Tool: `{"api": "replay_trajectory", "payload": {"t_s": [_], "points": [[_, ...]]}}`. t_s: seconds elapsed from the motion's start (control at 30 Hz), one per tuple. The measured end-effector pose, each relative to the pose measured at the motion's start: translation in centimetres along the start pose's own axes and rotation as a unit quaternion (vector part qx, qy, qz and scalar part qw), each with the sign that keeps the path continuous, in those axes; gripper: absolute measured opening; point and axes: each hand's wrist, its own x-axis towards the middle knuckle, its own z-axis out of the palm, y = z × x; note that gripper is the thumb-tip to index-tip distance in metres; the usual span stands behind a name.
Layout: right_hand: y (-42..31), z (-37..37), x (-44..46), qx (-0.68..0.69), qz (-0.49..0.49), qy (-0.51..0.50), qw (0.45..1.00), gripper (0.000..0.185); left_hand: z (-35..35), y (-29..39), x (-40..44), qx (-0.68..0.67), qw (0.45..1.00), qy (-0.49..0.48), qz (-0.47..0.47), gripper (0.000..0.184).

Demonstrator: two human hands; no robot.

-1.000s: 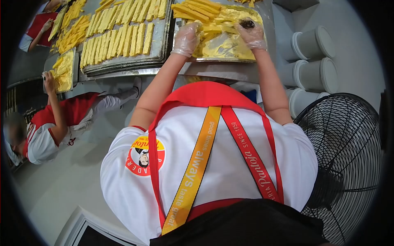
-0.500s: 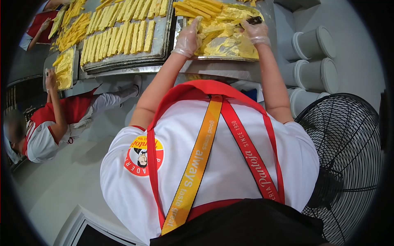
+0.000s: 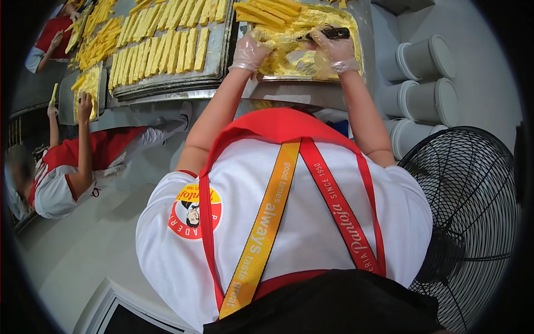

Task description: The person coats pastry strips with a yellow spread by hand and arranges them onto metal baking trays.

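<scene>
My right hand (image 3: 335,51), in a clear plastic glove, is closed on a black-handled tool (image 3: 336,33); its working end is hidden by the hand and the yellow cream. My left hand (image 3: 250,53), also gloved, is at the near left of the tray with its fingers bent together over the cream. What those fingers pinch, if anything, I cannot make out. Both hands are over a metal tray (image 3: 360,50) spread with pale yellow cream (image 3: 289,54). Several yellow sticks (image 3: 270,12) lie piled at the tray's far left.
To the left, a stacked tray (image 3: 214,67) carries rows of coated yellow sticks (image 3: 158,53). A co-worker (image 3: 89,153) works at a smaller cream tray (image 3: 92,92), holding up a stick. White buckets (image 3: 428,58) stand at right, with a black fan (image 3: 467,222) close by my right side.
My right hand has moved left and slightly nearer, and the tool's handle now lies pointing right. My left hand has shifted slightly left and down. The co-worker has lifted a stick.
</scene>
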Motion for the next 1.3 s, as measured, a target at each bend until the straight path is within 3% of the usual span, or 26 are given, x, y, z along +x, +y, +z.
{"api": "replay_trajectory", "payload": {"t_s": [0.03,0.1,0.13,0.23,0.27,0.33,0.4,0.43,0.5,0.53,0.57,0.67,0.7,0.77,0.87,0.97,1.1,1.17,1.2,1.3], "points": [[0.3,-0.1,0.0,-0.033,-0.015,-0.015,0.999,0.022,-0.9,1.2,0.2,-0.025,0.999,0.001,-0.021,0.030],[-0.5,-0.8,0.2,0.039,0.109,0.002,0.993,0.021,-2.6,4.3,0.2,-0.111,0.985,0.000,-0.133,0.026],[-3.9,-1.9,0.5,-0.072,0.215,0.030,0.973,0.023,-2.9,5.1,0.0,-0.107,0.989,0.011,-0.106,0.024],[-0.6,-1.7,1.9,-0.091,0.176,0.060,0.978,0.041,-3.4,5.7,-0.1,-0.073,0.997,0.031,-0.011,0.020],[-0.2,-2.2,1.4,-0.067,0.126,0.042,0.989,0.038,-3.5,5.5,-0.2,-0.048,0.998,0.027,0.029,0.021],[0.0,-1.7,1.3,0.080,0.164,0.023,0.983,0.039,-3.5,5.1,-0.3,-0.012,0.996,0.010,0.093,0.025],[0.8,-1.4,1.6,0.128,0.216,-0.005,0.968,0.038,-3.3,4.5,-0.2,0.008,0.990,-0.017,0.140,0.031],[1.2,-1.5,2.0,0.102,0.250,-0.025,0.963,0.037,-3.1,4.4,-0.5,0.011,0.989,-0.021,0.146,0.032],[1.6,-2.1,2.3,-0.093,0.202,-0.088,0.971,0.034,-3.1,4.3,-0.8,0.018,0.987,-0.026,0.159,0.035],[1.5,-2.6,2.6,-0.258,0.115,-0.127,0.951,0.034,-3.2,4.5,-0.8,0.010,0.986,-0.016,0.163,0.034],[1.4,-2.9,3.1,-0.414,0.023,-0.161,0.896,0.033,-3.2,4.7,-1.0,0.001,0.986,-0.005,0.166,0.034],[0.7,-2.1,3.8,-0.233,0.218,-0.081,0.944,0.034,-3.0,4.9,-1.3,0.010,0.989,-0.003,0.146,0.033],[0.4,-1.9,3.5,-0.095,0.205,-0.050,0.973,0.036,-3.0,5.0,-1.2,0.020,0.990,-0.005,0.136,0.032],[-0.2,-1.4,1.9,0.183,0.170,0.010,0.968,0.041,-2.9,5.4,-1.2,-0.009,0.995,-0.010,0.100,0.032],[4.2,-1.6,2.6,-0.084,0.254,-0.018,0.963,0.041,-3.0,5.8,-2.3,-0.017,0.996,0.023,0.080,0.031],[5.0,-3.4,2.8,-0.234,0.277,0.039,0.931,0.038,-5.9,7.7,-3.8,0.007,0.996,0.081,0.037,0.024],[2.8,-5.2,1.0,-0.139,0.294,0.015,0.945,0.050,-10.3,5.7,-6.7,0.073,0.983,0.145,-0.082,0.024],[3.4,-5.3,0.3,-0.108,0.291,0.037,0.950,0.050,-11.2,3.4,-8.1,0.174,0.959,0.218,-0.048,0.026],[5.8,-4.8,0.2,0.005,0.323,0.065,0.944,0.047,-11.6,2.9,-8.7,0.176,0.960,0.206,-0.074,0.027],[6.9,-4.4,1.1,-0.098,0.350,0.052,0.930,0.041,-11.8,0.6,-9.6,0.219,0.953,0.193,-0.082,0.029]]}}
